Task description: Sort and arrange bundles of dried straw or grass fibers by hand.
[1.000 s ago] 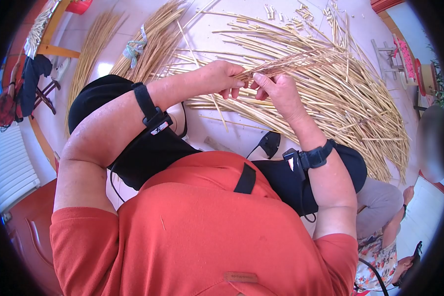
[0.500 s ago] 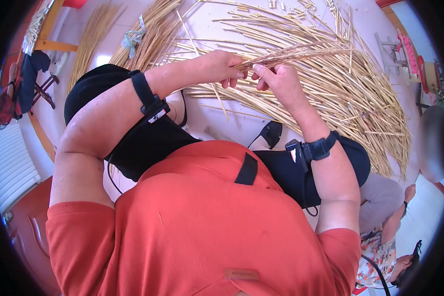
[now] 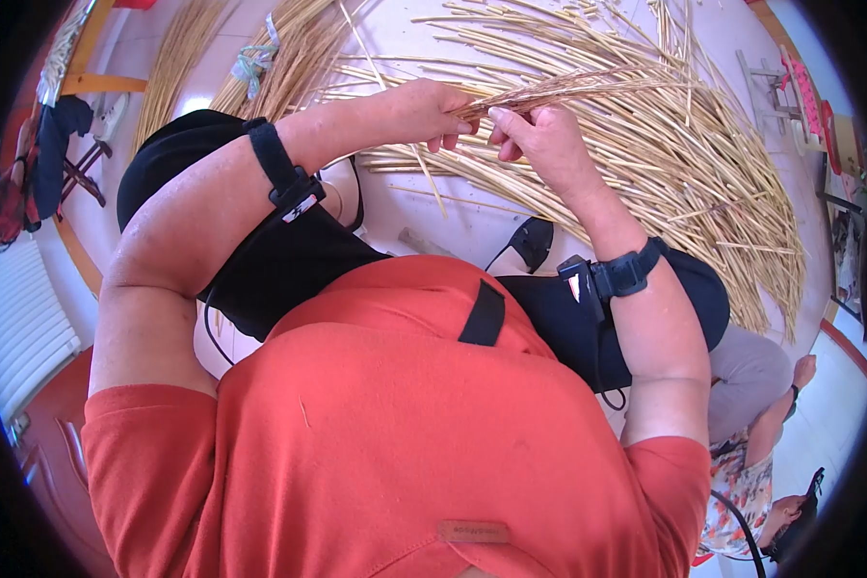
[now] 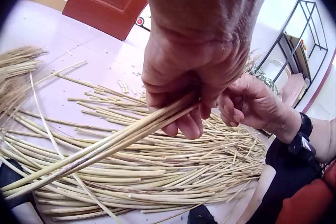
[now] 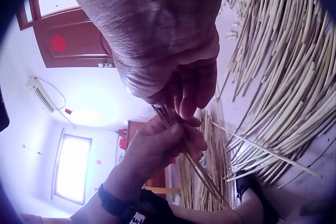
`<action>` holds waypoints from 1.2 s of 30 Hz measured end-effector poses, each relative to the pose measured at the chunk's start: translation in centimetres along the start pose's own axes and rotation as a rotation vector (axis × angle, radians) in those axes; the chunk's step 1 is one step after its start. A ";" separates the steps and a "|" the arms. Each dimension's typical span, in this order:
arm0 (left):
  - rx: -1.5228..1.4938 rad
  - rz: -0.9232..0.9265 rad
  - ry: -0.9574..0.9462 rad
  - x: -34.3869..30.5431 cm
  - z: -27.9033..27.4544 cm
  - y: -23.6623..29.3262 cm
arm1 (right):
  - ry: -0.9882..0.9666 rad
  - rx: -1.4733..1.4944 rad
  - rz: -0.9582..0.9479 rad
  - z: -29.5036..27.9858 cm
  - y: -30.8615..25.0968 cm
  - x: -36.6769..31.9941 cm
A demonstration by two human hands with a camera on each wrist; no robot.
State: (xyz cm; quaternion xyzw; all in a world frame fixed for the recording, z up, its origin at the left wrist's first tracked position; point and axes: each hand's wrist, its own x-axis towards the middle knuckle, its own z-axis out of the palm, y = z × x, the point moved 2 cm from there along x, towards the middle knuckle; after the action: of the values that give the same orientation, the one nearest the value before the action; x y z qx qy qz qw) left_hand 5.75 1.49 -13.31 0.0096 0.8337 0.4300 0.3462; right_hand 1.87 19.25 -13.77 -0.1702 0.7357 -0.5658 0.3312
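My left hand (image 3: 426, 114) grips a few long straw stalks (image 4: 113, 145), its fingers curled round them. In the left wrist view their bare ends slant down to the lower left. Feathery reddish-brown heads (image 3: 588, 89) spread to the right past both hands in the head view. Close beside it, my right hand (image 3: 554, 144) pinches the same stalks between thumb and bent fingers, just where the heads begin. The right wrist view shows the stalks running from the left hand (image 5: 157, 142) up under the right hand (image 5: 178, 85), whose fingertips are partly hidden.
A wide pile of cut stalks (image 3: 665, 173) covers the floor ahead and to the right. At the upper left lie feathery bundles, one bound with a pale blue tie (image 3: 252, 69). Short cut pieces (image 4: 123, 87) are scattered beyond. Another person (image 3: 751, 472) sits at the right.
The head view has shifted, so the pile and bundles sit higher in it. Both hands keep their hold on the stalks, close together, with little change in their grip.
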 end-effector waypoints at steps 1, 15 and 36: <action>0.017 0.001 0.004 0.0 0.0 0.0 | -0.016 -0.009 0.013 0.0 -0.1 0.0; 0.032 0.029 0.009 0.4 0.2 -0.9 | -0.016 -0.005 0.027 0.2 0.6 0.2; 0.077 0.005 0.008 0.5 0.5 -1.0 | -0.050 0.018 0.064 0.3 1.2 0.2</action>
State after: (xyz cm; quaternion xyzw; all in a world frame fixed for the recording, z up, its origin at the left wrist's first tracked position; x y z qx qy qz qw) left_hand 5.95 1.35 -14.45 0.0236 0.8511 0.3984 0.3412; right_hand 2.09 19.27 -15.00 -0.1577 0.7271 -0.5573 0.3687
